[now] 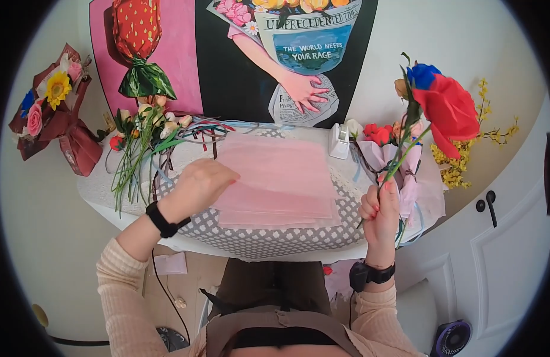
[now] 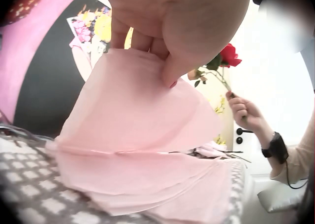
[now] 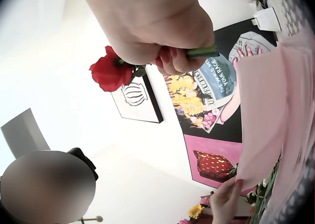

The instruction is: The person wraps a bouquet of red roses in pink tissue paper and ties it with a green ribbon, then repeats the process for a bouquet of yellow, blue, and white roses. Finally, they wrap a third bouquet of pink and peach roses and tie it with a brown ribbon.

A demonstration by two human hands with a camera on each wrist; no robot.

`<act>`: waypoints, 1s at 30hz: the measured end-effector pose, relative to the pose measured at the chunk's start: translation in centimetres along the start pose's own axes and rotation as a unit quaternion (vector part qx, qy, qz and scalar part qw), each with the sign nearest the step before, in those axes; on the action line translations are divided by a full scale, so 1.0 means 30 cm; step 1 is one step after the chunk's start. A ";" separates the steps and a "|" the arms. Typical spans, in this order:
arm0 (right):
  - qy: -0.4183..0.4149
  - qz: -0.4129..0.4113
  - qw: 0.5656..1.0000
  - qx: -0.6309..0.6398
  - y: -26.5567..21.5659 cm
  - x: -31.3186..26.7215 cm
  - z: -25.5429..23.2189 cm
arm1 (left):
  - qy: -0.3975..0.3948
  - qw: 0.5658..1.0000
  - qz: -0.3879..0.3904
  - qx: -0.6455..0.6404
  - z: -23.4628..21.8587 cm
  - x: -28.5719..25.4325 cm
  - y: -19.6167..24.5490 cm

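My left hand [image 1: 202, 183] pinches the left edge of a sheet of pale pink wrapping paper [image 2: 133, 105] between thumb and fingers. In the left wrist view that sheet is lifted and bends up from a stack of similar pink sheets [image 2: 142, 182]. Upright in my right hand [image 1: 382, 211] are the green stems [image 1: 400, 157] of a small flower bunch, the fingers curled round them. A large red rose [image 1: 450, 113] tops the bunch, with a blue flower [image 1: 422, 76] behind it. The cut stem ends [image 3: 203, 52] stick out of the fist in the right wrist view.
Loose flowers with long stems [image 1: 135, 154] and ribbons [image 1: 195, 128] lie at the table's left and back. A wrapped bouquet [image 1: 61, 113] stands far left. Behind the paper sits a white tape dispenser [image 1: 340, 141], with a pink-wrapped bouquet [image 1: 406, 172] to its right.
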State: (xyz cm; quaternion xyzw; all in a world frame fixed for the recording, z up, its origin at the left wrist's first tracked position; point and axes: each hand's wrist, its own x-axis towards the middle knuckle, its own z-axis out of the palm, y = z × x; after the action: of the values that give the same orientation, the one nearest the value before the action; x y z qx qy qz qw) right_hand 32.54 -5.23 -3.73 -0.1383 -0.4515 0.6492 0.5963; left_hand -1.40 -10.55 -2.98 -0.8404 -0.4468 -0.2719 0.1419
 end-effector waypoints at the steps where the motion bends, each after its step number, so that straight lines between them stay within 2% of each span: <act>1: 0.005 -0.002 1.000 -0.025 -0.004 0.007 0.006 | 0.001 1.000 0.028 -0.002 -0.005 0.001 0.030; 6: -0.005 0.031 0.989 -0.141 0.036 0.044 0.050 | -0.053 0.994 0.090 -0.006 0.051 -0.038 0.147; 8: -0.060 0.100 0.933 -0.339 0.099 0.059 0.055 | -0.083 0.992 0.089 -0.029 0.086 -0.054 0.169; 9: -0.061 0.101 0.934 -0.338 0.145 0.065 0.050 | -0.084 0.992 0.088 -0.028 0.101 -0.061 0.172; 11: -0.141 0.021 0.835 -0.532 0.245 0.083 0.019 | -0.099 0.991 0.092 -0.026 0.122 -0.070 0.171; 12: -0.141 0.021 0.835 -0.531 0.286 0.088 -0.013 | -0.099 0.991 0.091 -0.025 0.128 -0.077 0.173; 14: -0.228 -0.003 0.732 -0.642 0.346 0.091 -0.055 | -0.100 0.991 0.087 -0.023 0.133 -0.083 0.172; 15: -0.243 0.031 0.694 -0.677 0.337 0.084 -0.035 | -0.099 0.991 0.087 -0.020 0.130 -0.085 0.169; 19: -0.259 0.003 0.700 -0.666 0.278 0.070 0.013 | -0.111 0.991 0.070 -0.021 0.131 -0.094 0.162; 22: -0.235 0.000 0.682 -0.693 0.225 0.047 0.035 | -0.106 0.992 0.068 -0.030 0.142 -0.100 0.155; 24: -0.266 -0.024 0.612 -0.745 0.203 0.025 0.029 | -0.096 0.992 0.071 -0.033 0.150 -0.101 0.152; 25: -0.265 -0.023 0.611 -0.745 0.205 0.016 0.021 | -0.100 0.992 0.069 -0.031 0.154 -0.103 0.151; 27: -0.317 -0.048 0.518 -0.793 0.212 -0.002 0.002 | -0.103 0.992 0.069 -0.032 0.155 -0.104 0.151; 28: -0.315 -0.047 0.517 -0.794 0.214 -0.007 -0.005 | -0.101 0.992 0.071 -0.030 0.152 -0.102 0.151; 30: -0.331 -0.083 0.470 -0.814 0.221 -0.010 -0.011 | -0.098 0.992 0.072 -0.027 0.138 -0.090 0.151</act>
State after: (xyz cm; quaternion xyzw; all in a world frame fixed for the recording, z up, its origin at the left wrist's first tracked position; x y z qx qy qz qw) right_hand 28.54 -4.57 -8.99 -0.2978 -0.9496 -0.0664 0.0722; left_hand 2.49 -12.92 -7.90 -0.8966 -0.3890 -0.1895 0.0939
